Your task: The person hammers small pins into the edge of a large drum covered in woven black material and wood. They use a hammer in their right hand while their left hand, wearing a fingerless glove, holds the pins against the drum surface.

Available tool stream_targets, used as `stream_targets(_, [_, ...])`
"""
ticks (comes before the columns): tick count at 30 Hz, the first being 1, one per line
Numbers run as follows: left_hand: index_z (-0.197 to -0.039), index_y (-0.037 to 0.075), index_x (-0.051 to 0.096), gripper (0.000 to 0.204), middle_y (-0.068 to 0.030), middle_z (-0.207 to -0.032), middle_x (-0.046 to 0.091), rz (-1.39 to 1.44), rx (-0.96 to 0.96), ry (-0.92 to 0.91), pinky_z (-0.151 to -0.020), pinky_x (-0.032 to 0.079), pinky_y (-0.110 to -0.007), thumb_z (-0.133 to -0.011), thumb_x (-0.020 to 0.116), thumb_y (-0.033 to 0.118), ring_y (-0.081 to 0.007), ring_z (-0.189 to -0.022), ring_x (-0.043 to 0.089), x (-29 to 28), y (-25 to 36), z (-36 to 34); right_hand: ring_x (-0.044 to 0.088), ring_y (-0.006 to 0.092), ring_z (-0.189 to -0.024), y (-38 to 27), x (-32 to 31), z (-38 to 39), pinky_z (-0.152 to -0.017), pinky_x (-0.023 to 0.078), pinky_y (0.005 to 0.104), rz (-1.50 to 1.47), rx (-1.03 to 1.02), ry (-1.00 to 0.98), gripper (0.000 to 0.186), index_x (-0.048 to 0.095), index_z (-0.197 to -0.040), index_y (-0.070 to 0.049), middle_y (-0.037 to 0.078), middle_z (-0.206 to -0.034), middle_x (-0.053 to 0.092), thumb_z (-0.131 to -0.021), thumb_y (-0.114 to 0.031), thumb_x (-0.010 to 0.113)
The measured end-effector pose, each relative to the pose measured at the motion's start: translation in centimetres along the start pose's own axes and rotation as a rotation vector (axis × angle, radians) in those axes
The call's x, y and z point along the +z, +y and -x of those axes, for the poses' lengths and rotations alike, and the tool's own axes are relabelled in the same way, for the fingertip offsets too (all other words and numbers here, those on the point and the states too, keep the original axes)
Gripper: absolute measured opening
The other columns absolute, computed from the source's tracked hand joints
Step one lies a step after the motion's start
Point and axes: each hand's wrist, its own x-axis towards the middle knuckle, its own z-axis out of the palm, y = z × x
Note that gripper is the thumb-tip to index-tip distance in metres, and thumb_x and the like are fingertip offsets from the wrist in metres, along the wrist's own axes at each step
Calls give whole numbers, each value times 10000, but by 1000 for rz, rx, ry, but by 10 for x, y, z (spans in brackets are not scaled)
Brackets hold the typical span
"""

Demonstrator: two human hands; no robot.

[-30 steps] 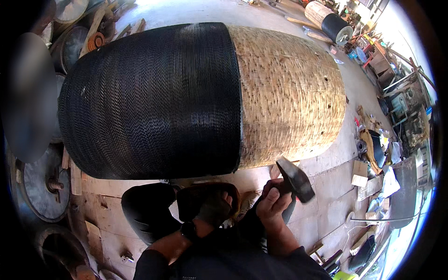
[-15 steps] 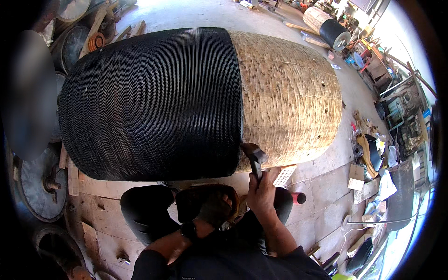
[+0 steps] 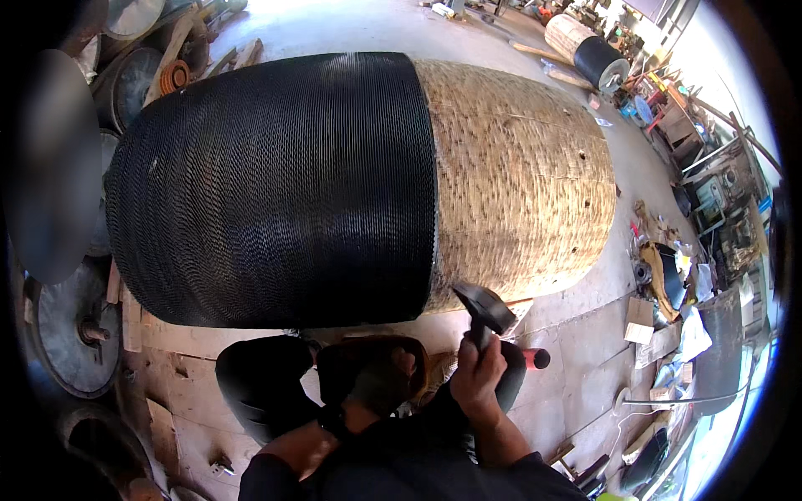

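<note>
A large drum lies across the view: its left part (image 3: 284,192) is covered in tight rows of black, finely ridged material, its right part (image 3: 518,175) is bare, pale wood with many small dark marks. My right hand (image 3: 478,376) is closed around a hammer (image 3: 484,309), its dark head raised in front of the drum's lower edge near where black meets wood. Between my knees sits a dark container (image 3: 338,367) with a brownish rim. My left hand (image 3: 383,382), partly dark as if gloved, is over or in it; its fingers are shadowed and blurred.
A red cylindrical thing (image 3: 537,358) is beside my right knee. Metal discs (image 3: 79,334) and wooden pieces crowd the left. A smaller drum (image 3: 589,52) lies at the far right. Boxes (image 3: 640,320), bags and scrap line the right side.
The hammer has come away from the drum's surface, down and to the right, its head now turned. My left hand has shifted slightly at the container.
</note>
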Motion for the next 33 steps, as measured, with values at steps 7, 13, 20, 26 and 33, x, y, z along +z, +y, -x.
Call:
stream_targets(7, [-1135,13,600,271,-180,-1089,644,8,182,588,-696,530,-405,-870,632,64,-316,-898,657,-50,-14,-31,659,384,-606,2,17,-16,-540,498,440,186,29,-31,156,547,-967,9,205,-691,617,-924,-110,638])
stream_targets(13, [-1178,1,597,406,-183,-1165,597,-196,385,899,-791,518,-472,-776,620,-56,-319,-943,625,-133,-49,-91,652,448,-677,9,14,-12,-561,501,488,118,124,-2,177,552,-958,-1,247,-742,640,-903,-119,672])
stream_targets(20, [-1165,76,628,425,-121,-1136,589,-354,355,1024,-819,513,-495,-754,694,-8,-298,-936,623,-156,-67,-119,692,310,-715,12,-5,-13,-622,527,387,9,-28,-84,154,569,-985,69,240,-785,628,-900,-50,615])
stream_targets(26, [-1183,99,631,437,-104,-1128,587,-370,301,994,-830,500,-494,-760,672,-6,-290,-946,613,-155,-69,-118,620,449,-643,36,17,-16,-592,501,463,26,292,-157,175,518,-1030,15,252,-725,610,-953,-119,602])
stream_targets(33, [-1172,98,645,469,-104,-1115,583,-395,269,982,-836,489,-473,-723,651,-34,-296,-952,596,-160,-66,-121,638,351,-669,37,2,0,-616,489,408,-106,301,-225,151,547,-1052,33,237,-766,616,-972,-93,572])
